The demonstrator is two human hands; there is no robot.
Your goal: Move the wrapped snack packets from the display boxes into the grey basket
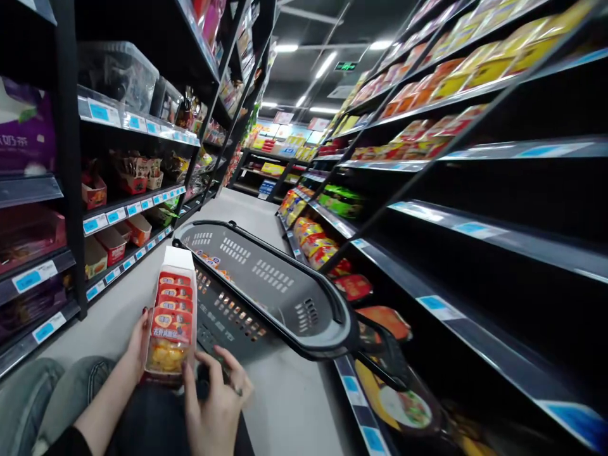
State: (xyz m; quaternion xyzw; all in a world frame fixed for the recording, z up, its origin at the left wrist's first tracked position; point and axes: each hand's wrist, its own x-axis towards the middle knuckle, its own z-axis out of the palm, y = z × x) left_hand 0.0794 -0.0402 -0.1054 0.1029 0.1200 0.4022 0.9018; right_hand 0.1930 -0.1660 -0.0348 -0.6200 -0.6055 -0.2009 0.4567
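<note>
I am crouched low in a shop aisle. A tall white carton of red-labelled snack packs [171, 310] stands on end in front of my knees. My left hand [137, 342] is wrapped round its left side. My right hand [215, 399] grips its lower right edge with the thumb, fingers curled over the top. Just behind the carton a dark grey shopping basket [266, 278] lies tipped on its side, its perforated wall facing me, with more red packs showing through the holes.
Black shelving lines both sides of the aisle. The left shelves [128, 209] hold boxes of snacks with blue price tags. The right shelves [475, 228] are partly bare, with bowls and packets [394, 405] low down. The grey floor [247, 209] runs ahead to more shelves.
</note>
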